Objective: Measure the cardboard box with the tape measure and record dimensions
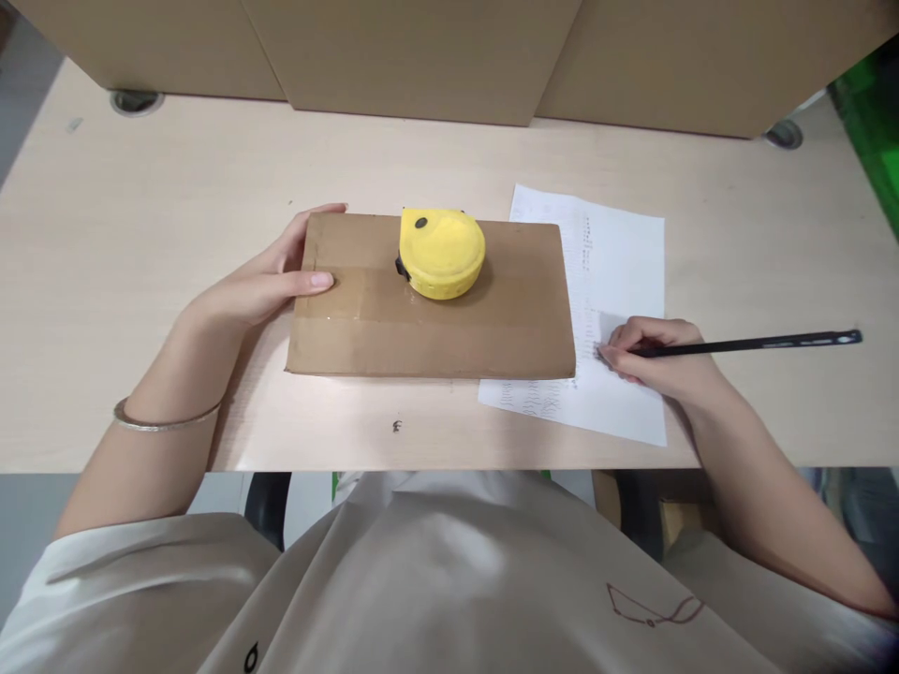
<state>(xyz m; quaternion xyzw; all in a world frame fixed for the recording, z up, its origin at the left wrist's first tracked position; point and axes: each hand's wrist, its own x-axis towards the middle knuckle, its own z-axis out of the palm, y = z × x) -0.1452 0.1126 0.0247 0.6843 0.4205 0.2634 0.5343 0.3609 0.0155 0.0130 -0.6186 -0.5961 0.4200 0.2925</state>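
My left hand (281, 262) grips the left end of a brown cardboard box (351, 328), its thumb on top and the other fingers along the far left corner. On the box rests a yellow tape measure (444, 251), which neither hand touches. A sheet of paper (628, 262) with rows of pen marks lies partly under the box's right end. In my right hand (650, 354) is a black pencil (773, 344), pinched near its lower end and pointing out to the right. That hand rests on the paper; the pencil's tip is hidden by the fingers.
Large cardboard panels (414, 56) stand along the back of the light wooden table (175, 178). Round cable holes (137, 101) sit at the back corners. A small dark mark (397, 426) shows on the tabletop near the front edge.
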